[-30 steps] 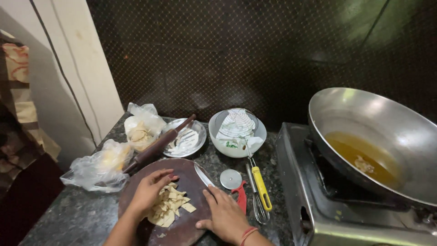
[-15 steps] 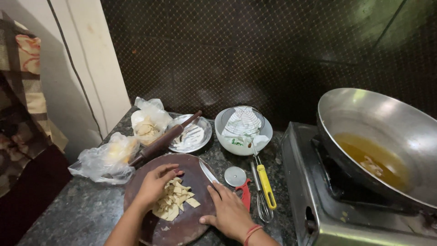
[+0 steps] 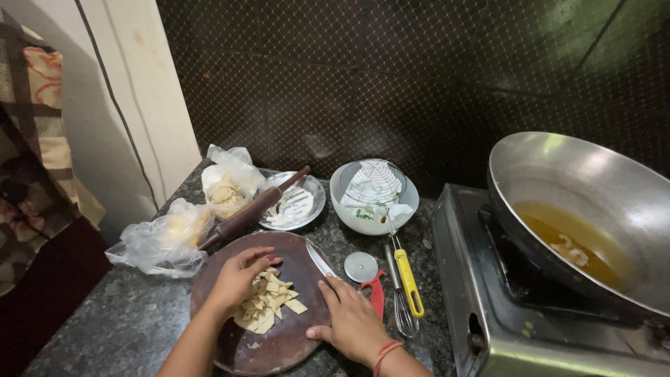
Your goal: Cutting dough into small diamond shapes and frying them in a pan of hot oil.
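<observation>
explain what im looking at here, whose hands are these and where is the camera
The camera sits on a person's head and looks down, so the two bare hands are that person's own. No machine is involved. The left hand rests on a pile of cut dough pieces on a round board. The right hand lies flat at the board's edge, beside a knife; whether it grips the knife is unclear. Behind the board lie a rolling pin, plastic bags, a plate and a bowl. To the right are a wheel cutter, a whisk and a wok of oil on a stove.
</observation>
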